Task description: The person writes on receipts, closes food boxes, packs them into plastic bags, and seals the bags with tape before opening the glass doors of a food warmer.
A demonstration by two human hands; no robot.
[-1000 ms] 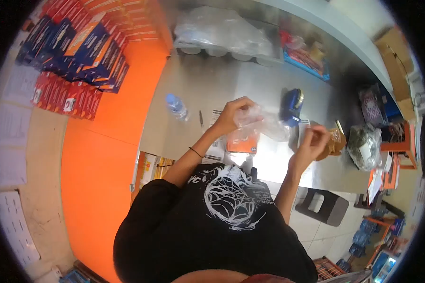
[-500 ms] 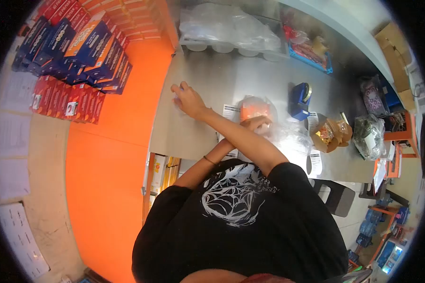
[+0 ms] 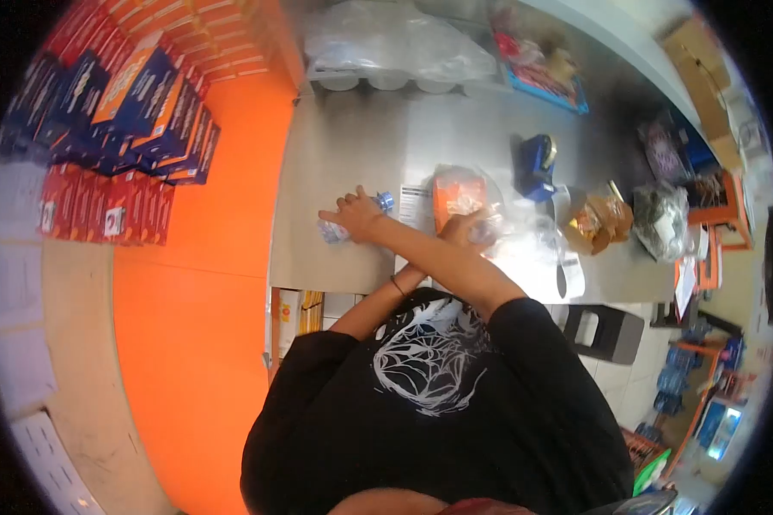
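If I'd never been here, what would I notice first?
Probably the bright orange surface on the left, with red boxes and dark-blue boxes stacked at the upper left. Then crossed arms in the middle: the right hand grips a plastic bottle; the left hand is at a plastic-covered orange package.

- Forearms crossed: right forearm [image 3: 442, 264] lies over left forearm [image 3: 372, 312].
- Right hand [image 3: 355, 218] reaches across to the body's left, knuckles up, fingers bent.
- Left hand [image 3: 464, 230] extends beyond the crossing; fingertips indistinct.
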